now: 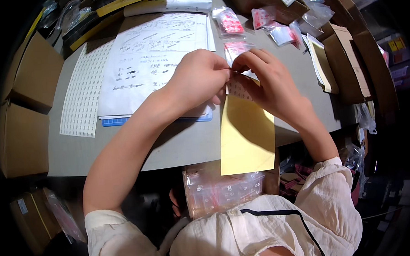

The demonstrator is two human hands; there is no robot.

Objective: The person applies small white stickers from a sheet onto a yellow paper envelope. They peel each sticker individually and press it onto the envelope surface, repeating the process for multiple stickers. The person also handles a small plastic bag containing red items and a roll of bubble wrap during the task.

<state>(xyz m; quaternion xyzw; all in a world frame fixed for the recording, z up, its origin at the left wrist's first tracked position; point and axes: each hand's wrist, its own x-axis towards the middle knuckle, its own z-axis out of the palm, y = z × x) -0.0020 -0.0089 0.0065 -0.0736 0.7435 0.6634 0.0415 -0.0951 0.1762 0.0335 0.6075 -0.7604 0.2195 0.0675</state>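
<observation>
My left hand (198, 78) and my right hand (267, 82) meet above the grey table (178, 147). Between their fingertips they pinch a small clear bag with a red print (236, 49). A yellow backing sheet of stickers (245, 135) hangs down from the hands over the table's front edge; a patch of small white labels shows at its top. Which hand holds the sheet I cannot tell. A stack of clear bags with small parts (219, 191) lies in my lap under the sheet.
A printed paper on a blue board (154, 61) lies under my left wrist, with a white label sheet (82, 92) to its left. More clear red-printed bags (273, 22) lie at the back right. Cardboard boxes (23, 113) stand to the left and right (353, 62).
</observation>
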